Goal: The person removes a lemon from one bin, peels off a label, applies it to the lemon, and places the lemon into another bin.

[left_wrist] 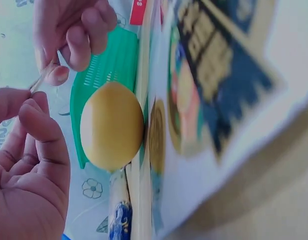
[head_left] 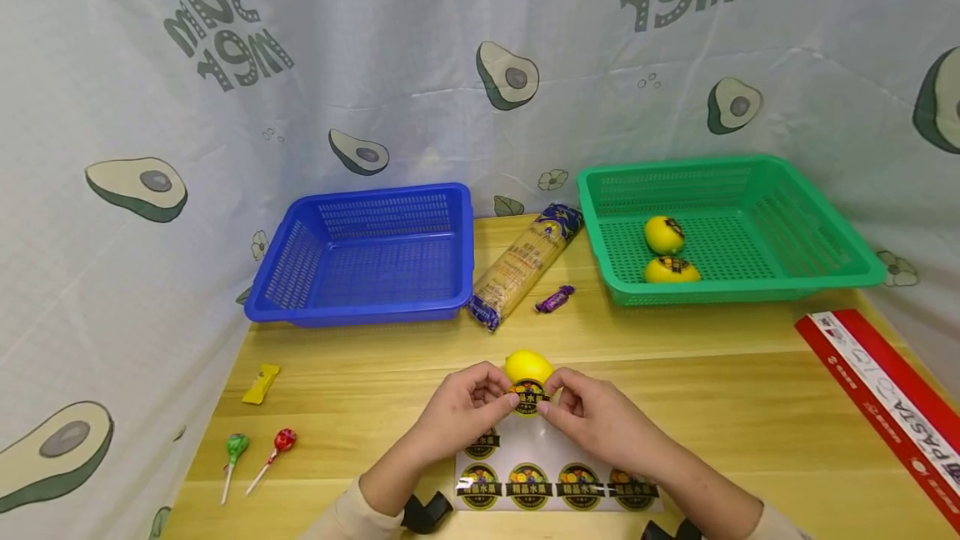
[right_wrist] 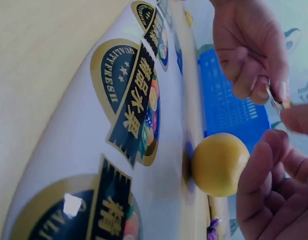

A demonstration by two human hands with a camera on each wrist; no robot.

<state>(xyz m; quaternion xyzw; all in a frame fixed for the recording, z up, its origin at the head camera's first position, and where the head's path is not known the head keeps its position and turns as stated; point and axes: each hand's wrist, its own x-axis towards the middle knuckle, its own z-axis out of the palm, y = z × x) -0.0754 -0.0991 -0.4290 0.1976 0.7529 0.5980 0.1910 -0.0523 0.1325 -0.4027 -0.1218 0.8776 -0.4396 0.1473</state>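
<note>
A round black-and-gold fruit sticker (head_left: 529, 397) is held up by its two sides in the head view. My left hand (head_left: 467, 407) pinches its left edge between thumb and forefinger, and my right hand (head_left: 602, 417) pinches the right edge. Just behind it a yellow lemon (head_left: 528, 362) rests on the table, touched by neither hand as far as the left wrist view shows, where the lemon (left_wrist: 112, 126) stands apart from the fingers. Beneath the hands lies a white sticker sheet (head_left: 517, 444) with several more round stickers, partly covered by the right forearm.
A blue basket (head_left: 360, 312) stands back left; a green basket (head_left: 742, 294) with two stickered lemons (head_left: 665, 235) stands back right. Between them lie a pasta packet (head_left: 525, 267) and a purple candy (head_left: 555, 299). Two lollipops (head_left: 237, 445) and a yellow candy (head_left: 261, 384) lie left, a red box (head_left: 885, 407) right.
</note>
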